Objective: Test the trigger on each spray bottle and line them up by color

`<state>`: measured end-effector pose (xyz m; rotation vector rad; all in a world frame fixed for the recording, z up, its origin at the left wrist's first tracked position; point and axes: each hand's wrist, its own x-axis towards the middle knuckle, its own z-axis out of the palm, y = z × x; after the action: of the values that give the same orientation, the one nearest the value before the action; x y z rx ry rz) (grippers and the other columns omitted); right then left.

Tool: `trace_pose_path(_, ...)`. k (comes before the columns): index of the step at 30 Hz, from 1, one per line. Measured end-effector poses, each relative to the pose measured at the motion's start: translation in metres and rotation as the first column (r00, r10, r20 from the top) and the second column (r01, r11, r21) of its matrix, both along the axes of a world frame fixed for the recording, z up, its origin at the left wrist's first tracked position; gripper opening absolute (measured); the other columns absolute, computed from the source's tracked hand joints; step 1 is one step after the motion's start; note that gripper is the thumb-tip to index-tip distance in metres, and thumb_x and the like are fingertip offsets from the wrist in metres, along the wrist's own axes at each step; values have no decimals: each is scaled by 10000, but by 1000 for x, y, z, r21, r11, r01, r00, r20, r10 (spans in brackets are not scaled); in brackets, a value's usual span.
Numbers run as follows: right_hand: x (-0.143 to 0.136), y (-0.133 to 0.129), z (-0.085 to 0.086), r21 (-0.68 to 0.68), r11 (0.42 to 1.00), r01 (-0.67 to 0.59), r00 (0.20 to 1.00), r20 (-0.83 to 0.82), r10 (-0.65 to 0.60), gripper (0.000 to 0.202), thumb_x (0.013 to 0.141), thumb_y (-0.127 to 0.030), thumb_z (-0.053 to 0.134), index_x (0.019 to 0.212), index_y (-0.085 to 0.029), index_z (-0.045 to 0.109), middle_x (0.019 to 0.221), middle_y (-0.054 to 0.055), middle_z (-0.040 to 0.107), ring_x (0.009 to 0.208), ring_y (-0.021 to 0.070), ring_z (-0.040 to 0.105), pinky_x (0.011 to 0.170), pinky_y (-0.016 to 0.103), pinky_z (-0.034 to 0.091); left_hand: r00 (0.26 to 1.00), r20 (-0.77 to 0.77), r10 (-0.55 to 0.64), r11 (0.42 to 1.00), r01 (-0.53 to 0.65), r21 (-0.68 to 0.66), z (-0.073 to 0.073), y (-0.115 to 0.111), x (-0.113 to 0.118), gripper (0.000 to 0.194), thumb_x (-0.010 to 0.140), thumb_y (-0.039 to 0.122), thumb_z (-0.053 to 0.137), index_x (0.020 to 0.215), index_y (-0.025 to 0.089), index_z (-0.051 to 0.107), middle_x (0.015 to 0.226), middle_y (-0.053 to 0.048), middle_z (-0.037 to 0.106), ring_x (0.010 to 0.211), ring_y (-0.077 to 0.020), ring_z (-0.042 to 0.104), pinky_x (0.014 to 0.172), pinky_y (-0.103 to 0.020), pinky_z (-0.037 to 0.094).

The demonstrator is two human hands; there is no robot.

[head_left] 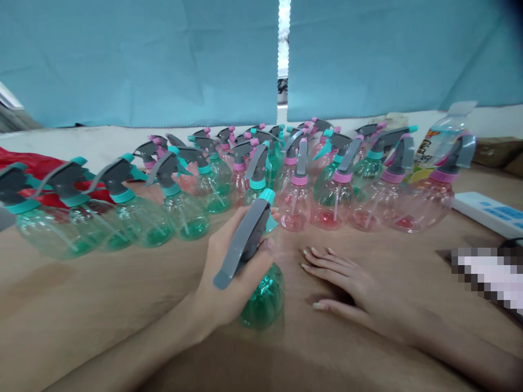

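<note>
My left hand (pixel 229 272) is wrapped round the neck of a green spray bottle (pixel 263 299) with a grey and teal trigger head, near the middle of the table. Its collar is hidden by my fingers. To the right, my right hand (pixel 343 277) lies flat on the wood with fingers stretched out, holding nothing. Beyond it stand pink spray bottles (pixel 294 204) with pink collars. On the left is a row of green spray bottles (pixel 186 215) with teal collars.
More green and pink bottles crowd the back of the wooden table (pixel 134 305). A labelled plastic bottle (pixel 445 130) stands at the back right, near a white device (pixel 490 212) with blue keys. Red material (pixel 32 163) lies at the far left. A blue sheet (pixel 143 60) hangs behind.
</note>
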<state>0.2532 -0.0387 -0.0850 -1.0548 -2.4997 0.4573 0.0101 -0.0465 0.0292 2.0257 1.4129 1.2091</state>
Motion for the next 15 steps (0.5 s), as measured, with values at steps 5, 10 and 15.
trace_pose_path(5,0,0,1,12,1000,6,999,44,-7,592,924,-492,540,1449,-264,389,1513,54,378,1394,259,330,1139,516,291,999,13,-32,999,32,13,0,0,-1,192,809,257,513,979,279,600,731,25,538,630,-162,548,582,-280,503)
trace_pose_path(10,0,0,1,7,1000,-1,999,42,1,603,923,-487,545,1456,-262,375,1513,52,378,1396,257,326,1141,513,288,999,14,-37,999,37,-7,0,0,-1,228,798,244,514,1009,276,594,757,23,568,645,-164,561,596,-276,497)
trace_pose_path(15,0,-1,1,6,1000,5,1000,-1,-5,596,912,-476,567,1449,-289,387,1501,55,397,1387,278,340,1129,531,301,999,9,-45,999,45,-18,-1,1,-2,228,807,261,509,1017,271,595,729,28,572,623,-161,558,576,-274,484)
